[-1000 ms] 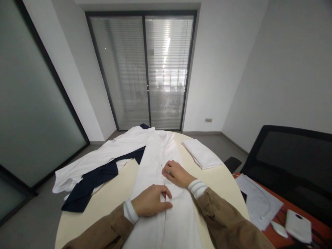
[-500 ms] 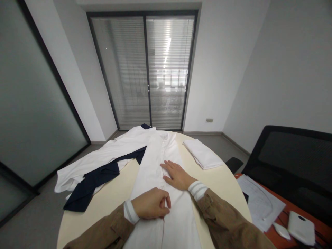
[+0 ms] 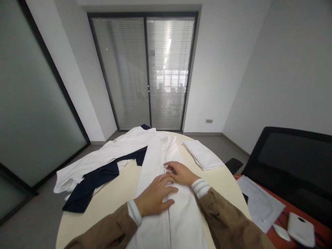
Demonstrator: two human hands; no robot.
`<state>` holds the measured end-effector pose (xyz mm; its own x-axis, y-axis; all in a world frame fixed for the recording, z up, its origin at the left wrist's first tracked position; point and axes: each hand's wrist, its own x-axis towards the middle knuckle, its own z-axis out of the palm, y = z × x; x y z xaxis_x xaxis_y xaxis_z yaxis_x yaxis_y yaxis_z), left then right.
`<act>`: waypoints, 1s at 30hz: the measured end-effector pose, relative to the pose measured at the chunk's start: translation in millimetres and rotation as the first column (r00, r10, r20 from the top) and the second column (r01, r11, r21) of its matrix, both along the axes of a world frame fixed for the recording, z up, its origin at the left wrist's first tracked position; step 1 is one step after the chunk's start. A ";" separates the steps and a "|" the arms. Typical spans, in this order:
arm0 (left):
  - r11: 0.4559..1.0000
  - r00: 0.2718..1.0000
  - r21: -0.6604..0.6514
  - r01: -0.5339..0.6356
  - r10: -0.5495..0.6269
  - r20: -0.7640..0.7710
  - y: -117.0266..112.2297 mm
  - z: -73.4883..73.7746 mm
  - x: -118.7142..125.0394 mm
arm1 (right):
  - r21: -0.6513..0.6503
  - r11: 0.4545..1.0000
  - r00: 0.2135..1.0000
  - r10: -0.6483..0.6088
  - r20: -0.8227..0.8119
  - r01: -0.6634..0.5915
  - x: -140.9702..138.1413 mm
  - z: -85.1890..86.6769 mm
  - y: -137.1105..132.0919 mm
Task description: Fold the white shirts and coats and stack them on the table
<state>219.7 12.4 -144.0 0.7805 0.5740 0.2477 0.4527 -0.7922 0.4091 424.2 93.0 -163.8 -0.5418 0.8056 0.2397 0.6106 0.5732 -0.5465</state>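
Note:
A long white shirt [image 3: 150,176] lies lengthwise down the middle of the round cream table, its sides folded in and its front placket facing up. My left hand [image 3: 157,196] is over the shirt's middle with fingers apart, its fingertips reaching the placket. Just beyond it, my right hand [image 3: 181,173] rests on the right half of the shirt, fingers bent and apart near the placket. The two hands meet there, and my left fingers partly hide the right thumb. I see no cloth gripped in either hand.
Left on the table [image 3: 114,197], more white garments [image 3: 103,157] overlap a navy one [image 3: 89,188], hanging past the edge. A folded white cloth [image 3: 202,154] lies right. Beyond stand a black mesh chair [image 3: 290,166] and a red surface with papers [image 3: 259,202] and a white mouse [image 3: 281,231].
My left hand has slid forward along the shirt and spread its fingers, coming up against my right hand. The right fingers have bent more. The shirt's near part has shifted slightly right.

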 end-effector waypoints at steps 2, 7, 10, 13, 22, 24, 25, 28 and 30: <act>0.998 0.996 0.049 -0.029 0.033 -0.087 3.5 -5.8 -2.8 | -0.057 0.997 0.993 -0.050 -0.106 0.044 3.5 -4.0 7.5; 0.999 0.978 -0.024 -0.046 0.040 -0.206 5.6 -11.7 -10.0 | 0.001 0.941 0.930 -0.336 -0.148 0.340 22.0 -6.4 38.0; 1.000 0.982 -0.028 -0.009 0.004 -0.186 11.5 -7.3 -12.7 | 0.017 0.849 0.846 -0.525 -0.092 0.528 37.6 -4.2 66.9; 1.000 0.982 -0.014 0.012 -0.015 -0.190 20.1 -3.3 -14.1 | 0.006 0.773 0.773 -0.635 -0.002 0.635 51.9 1.2 100.0; 0.999 0.984 -0.021 0.040 -0.043 -0.171 34.0 -13.7 -17.9 | 0.083 0.847 0.838 -0.532 0.120 0.525 52.4 17.7 188.5; 0.998 0.983 -0.041 0.049 -0.055 -0.173 36.5 -13.5 -19.0 | 0.087 0.874 0.860 -0.485 0.156 0.477 48.5 17.2 202.8; 0.997 0.983 -0.049 0.051 -0.059 -0.175 37.6 -13.0 -19.4 | 0.087 0.882 0.865 -0.471 0.175 0.463 47.3 16.7 208.8; 0.996 0.983 -0.069 0.057 -0.068 -0.171 39.8 -11.0 -20.5 | 0.087 0.882 0.851 -0.470 0.232 0.463 46.7 16.7 221.8; 0.996 0.985 -0.074 0.058 -0.069 -0.158 40.1 -9.7 -21.3 | 0.094 0.865 0.825 -0.499 0.264 0.493 47.6 18.9 226.2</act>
